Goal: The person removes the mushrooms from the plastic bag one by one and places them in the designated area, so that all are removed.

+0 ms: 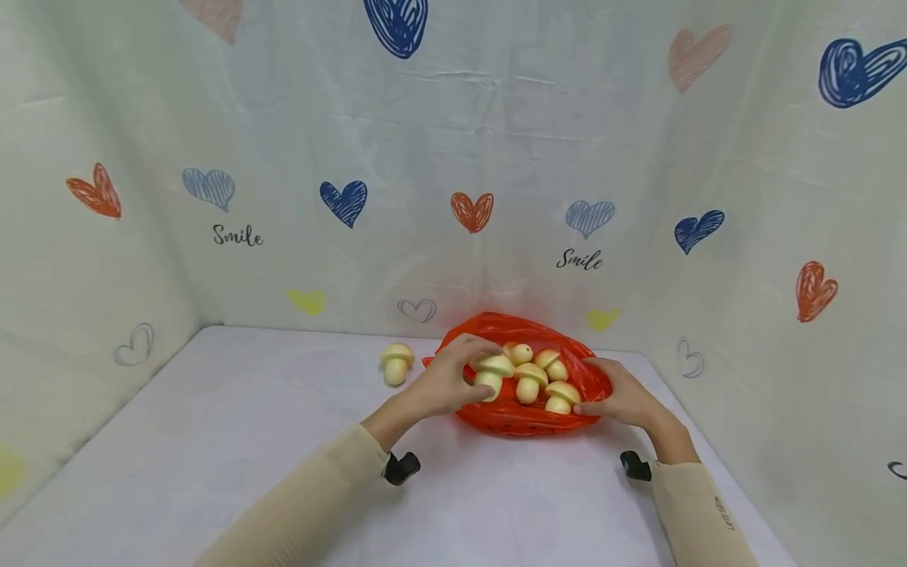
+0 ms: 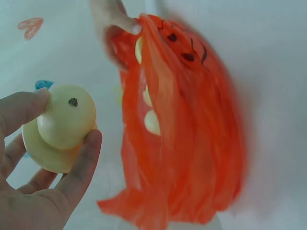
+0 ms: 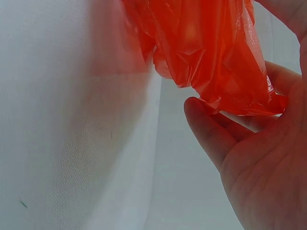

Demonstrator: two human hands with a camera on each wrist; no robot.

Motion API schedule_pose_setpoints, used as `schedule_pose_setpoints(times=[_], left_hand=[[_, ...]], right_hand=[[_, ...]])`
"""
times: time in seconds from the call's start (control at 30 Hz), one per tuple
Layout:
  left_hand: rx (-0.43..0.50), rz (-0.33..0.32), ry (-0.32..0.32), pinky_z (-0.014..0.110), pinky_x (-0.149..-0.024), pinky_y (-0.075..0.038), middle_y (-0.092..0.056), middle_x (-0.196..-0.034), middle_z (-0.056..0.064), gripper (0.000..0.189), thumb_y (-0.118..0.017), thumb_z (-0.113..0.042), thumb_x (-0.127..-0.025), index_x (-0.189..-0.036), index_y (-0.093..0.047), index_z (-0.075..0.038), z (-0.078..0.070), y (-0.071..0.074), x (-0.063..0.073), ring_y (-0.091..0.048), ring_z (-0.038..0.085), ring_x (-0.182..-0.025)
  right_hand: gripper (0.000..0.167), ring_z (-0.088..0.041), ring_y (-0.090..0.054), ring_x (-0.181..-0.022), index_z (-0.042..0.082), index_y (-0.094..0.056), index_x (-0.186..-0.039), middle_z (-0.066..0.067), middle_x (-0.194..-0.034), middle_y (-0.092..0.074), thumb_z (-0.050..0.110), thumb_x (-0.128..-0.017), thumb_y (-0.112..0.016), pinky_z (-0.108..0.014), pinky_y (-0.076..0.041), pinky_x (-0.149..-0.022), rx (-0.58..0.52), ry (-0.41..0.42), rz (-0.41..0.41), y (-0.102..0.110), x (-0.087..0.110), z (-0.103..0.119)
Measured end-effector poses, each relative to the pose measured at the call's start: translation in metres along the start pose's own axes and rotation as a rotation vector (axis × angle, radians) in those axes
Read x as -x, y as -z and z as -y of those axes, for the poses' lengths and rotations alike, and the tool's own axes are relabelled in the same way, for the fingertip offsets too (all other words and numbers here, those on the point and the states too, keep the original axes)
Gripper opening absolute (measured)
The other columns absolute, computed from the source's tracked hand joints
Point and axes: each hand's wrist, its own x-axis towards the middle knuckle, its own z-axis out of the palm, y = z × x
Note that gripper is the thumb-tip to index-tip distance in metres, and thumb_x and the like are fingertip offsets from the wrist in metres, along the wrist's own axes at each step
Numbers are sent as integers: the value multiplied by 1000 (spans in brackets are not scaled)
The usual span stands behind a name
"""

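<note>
My left hand pinches a pale yellow toy mushroom between thumb and fingers, over the left part of a red plastic bag's opening. The bag lies on its base with its mouth spread, and several more mushrooms rest inside. At the bag's right edge, my right hand grips the rim, thumb on the near side; the right wrist view shows the crumpled red plastic between thumb and fingers. In the left wrist view, dark printed marks show on the bag's outside.
One loose mushroom stands on the white-covered table, left of the bag. Behind the table hangs a pale curtain printed with hearts, close to the bag's far side.
</note>
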Motion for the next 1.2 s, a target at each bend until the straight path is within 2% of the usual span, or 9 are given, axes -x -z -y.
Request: schedule_pose_setpoints(times=[0.2,0.37,0.53,0.63,0.8,0.97,1.03,1.2], left_hand=[[-40,-60,9,33,-80,-51,-54,-118,-5,48,-78,-12,-78,-122,-60,-19,5,27,17,-50,15,-104],[-5,-99,33,30,-74,-55,-54,-118,2,50,-76,-5,-78,-124,-60,-14,18,51,29,-52,21,-101],[3,-130,57,28,-70,-56,-51,-122,8,50,-75,-2,-79,-125,-59,-12,33,71,39,-52,26,-101],[-28,-150,79,29,-71,-56,-50,-125,10,51,-76,-1,-78,-125,-59,-11,44,82,44,-51,28,-105],[-88,-167,117,32,-72,-56,-49,-129,13,53,-78,-2,-77,-126,-57,-9,63,95,51,-50,30,-110],[-90,-188,134,31,-71,-56,-49,-127,17,54,-77,0,-76,-126,-56,-4,84,105,57,-49,33,-112],[-92,-193,150,32,-71,-56,-48,-127,18,54,-77,1,-77,-127,-56,-3,93,108,59,-48,34,-113],[-151,-201,201,50,-91,-46,-50,-127,18,54,-78,-3,-77,-127,-56,-4,116,114,63,-48,35,-115]], right_hand=[[97,-43,-35,-127,12,-37,-144,-19,-144,-34,48,-66,-82,-63,-41,-92,2,-1,-2,0,0,0],[97,-43,-36,-126,12,-37,-144,-19,-144,-34,47,-66,-82,-62,-43,-91,3,-3,2,0,-1,1],[97,-43,-36,-126,13,-36,-144,-19,-144,-33,47,-66,-82,-62,-43,-90,-1,-9,3,-1,-1,0],[97,-43,-36,-127,13,-37,-144,-19,-144,-33,47,-66,-82,-61,-44,-90,-2,-10,2,-1,-1,0],[97,-43,-36,-126,13,-37,-143,-19,-144,-33,48,-65,-82,-61,-45,-89,-3,-8,1,-1,-1,-2],[98,-44,-36,-126,12,-37,-143,-20,-144,-33,48,-65,-83,-60,-45,-88,-9,-9,1,-1,-1,-1],[98,-44,-36,-126,12,-37,-144,-20,-144,-33,48,-65,-83,-60,-45,-88,-13,-8,2,-1,0,-1],[98,-43,-36,-126,12,-36,-144,-20,-144,-33,49,-66,-82,-61,-44,-89,-9,3,-3,-1,0,0]])
